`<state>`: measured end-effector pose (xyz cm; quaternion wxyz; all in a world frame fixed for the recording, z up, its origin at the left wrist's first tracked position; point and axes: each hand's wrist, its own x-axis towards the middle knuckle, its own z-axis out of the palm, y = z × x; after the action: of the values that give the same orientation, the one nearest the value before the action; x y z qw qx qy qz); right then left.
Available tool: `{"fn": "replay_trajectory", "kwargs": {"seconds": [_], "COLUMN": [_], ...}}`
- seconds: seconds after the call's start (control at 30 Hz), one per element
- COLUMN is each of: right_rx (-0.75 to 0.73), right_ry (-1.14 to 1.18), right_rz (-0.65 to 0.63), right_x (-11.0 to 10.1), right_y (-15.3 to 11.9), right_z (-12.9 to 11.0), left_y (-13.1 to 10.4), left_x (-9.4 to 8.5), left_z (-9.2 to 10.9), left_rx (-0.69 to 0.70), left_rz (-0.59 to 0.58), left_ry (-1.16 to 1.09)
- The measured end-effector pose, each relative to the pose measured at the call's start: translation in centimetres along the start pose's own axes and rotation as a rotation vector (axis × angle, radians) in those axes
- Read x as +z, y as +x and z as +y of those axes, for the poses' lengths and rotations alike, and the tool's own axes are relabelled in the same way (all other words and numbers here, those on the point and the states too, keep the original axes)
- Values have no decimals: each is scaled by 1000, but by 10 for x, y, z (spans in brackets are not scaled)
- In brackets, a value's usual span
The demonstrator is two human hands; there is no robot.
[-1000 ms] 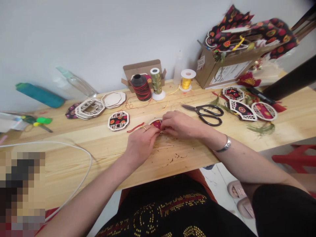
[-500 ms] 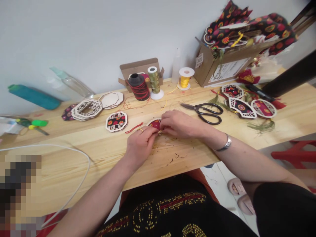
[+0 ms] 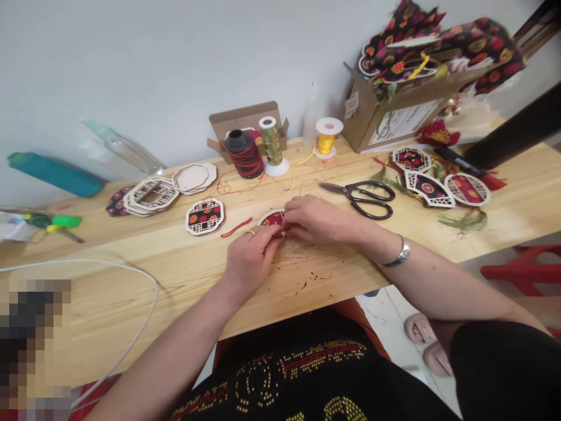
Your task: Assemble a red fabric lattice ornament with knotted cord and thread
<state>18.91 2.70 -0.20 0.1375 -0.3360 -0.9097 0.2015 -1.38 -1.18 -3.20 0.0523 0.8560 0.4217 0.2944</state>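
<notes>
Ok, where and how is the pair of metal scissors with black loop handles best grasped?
Probably best by the two black handle loops, coming from the right: the scissors lie flat on the wooden table with the loops rightward and the pointed blades aimed left, so this stays clear of them. The right hand is nearer.

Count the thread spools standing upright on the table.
3: red-cord spool before the small cardboard box, gold-thread spool just right of that spool, yellow-thread spool farther right. Others may be hidden.
</notes>
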Motion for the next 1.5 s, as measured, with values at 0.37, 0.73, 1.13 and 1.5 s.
{"fn": "replay_trajectory", "kwargs": {"seconds": [0.37, 0.73, 1.13, 1.5], "right_rx": [-16, -14, -28, -44], "right_ry": [-3, -29, -33, -25], "right_rz": [-20, -25, -9, -5], "right_x": [1, -1, -1, 1], "right_y": [0, -1, -2, -2], "right_z": [2, 2, 0, 1], "left_y": [1, 1, 3, 3], "left_x": [0, 1, 2, 4], "left_z": [2, 3, 4, 4], "left_rx": [50, 41, 36, 0], "left_rz": [20, 31, 15, 7], "left_ry": [28, -19, -33, -59]}}
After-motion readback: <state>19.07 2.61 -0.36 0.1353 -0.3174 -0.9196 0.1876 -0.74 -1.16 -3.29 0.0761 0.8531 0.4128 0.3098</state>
